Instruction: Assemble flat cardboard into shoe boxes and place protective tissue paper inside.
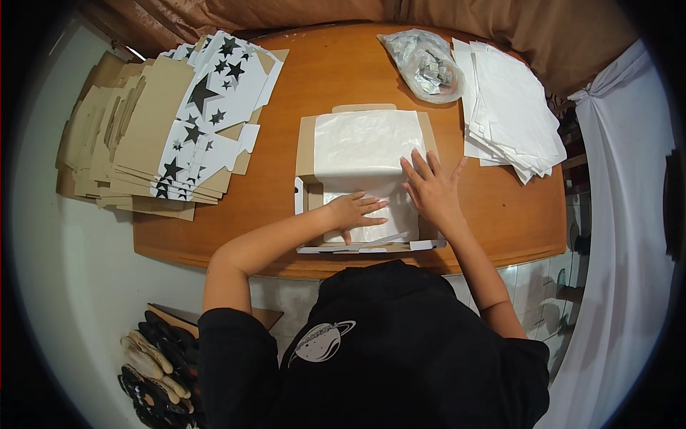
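Observation:
An open cardboard box (309, 166), brown inside with white outer edges, lies at the middle of the wooden table, its lid folded back away from me. White tissue paper (368, 143) lines the box and runs up over the lid. My left hand (355, 216) rests on the paper inside the box, fingers stretched toward the right. Fingers spread, my right hand (434, 187) touches the paper's right edge near the fold between box and lid. Neither hand holds anything.
Flat cardboard blanks (143, 129), the top one white with black stars, are stacked at the left. A clear plastic bag (429, 70) of small silvery pieces sits at the far side, beside a stack of white paper sheets (507, 100). Several shoes (161, 365) stand at lower left.

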A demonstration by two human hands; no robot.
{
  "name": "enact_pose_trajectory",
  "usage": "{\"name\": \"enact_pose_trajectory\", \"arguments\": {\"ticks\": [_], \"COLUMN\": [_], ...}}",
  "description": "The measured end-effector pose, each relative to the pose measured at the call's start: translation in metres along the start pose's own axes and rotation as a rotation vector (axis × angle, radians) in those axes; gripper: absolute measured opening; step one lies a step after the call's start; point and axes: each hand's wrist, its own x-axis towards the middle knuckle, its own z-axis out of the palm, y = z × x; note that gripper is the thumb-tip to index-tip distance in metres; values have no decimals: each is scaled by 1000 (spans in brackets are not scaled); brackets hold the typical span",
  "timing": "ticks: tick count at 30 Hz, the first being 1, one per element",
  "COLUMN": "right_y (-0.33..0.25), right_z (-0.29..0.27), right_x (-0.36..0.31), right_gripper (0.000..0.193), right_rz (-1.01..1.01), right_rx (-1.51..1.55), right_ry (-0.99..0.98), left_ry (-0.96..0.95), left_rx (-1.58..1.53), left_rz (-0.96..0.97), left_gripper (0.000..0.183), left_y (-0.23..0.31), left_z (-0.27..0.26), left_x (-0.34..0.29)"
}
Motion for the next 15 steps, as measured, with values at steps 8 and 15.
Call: {"name": "enact_pose_trajectory", "arguments": {"ticks": [8,15], "right_y": [-6,-8], "right_z": [0,18], "right_x": [16,14], "right_gripper": [44,42], "right_rz": [-50,19], "right_rx": [116,127], "right_ry": [153,82], "left_ry": [225,97], "left_rx": [122,-62], "left_rz": [44,33], "left_gripper": [114,123], "left_y": [-10,-18], "left_z": [-8,-13], "left_x": [5,12]}}
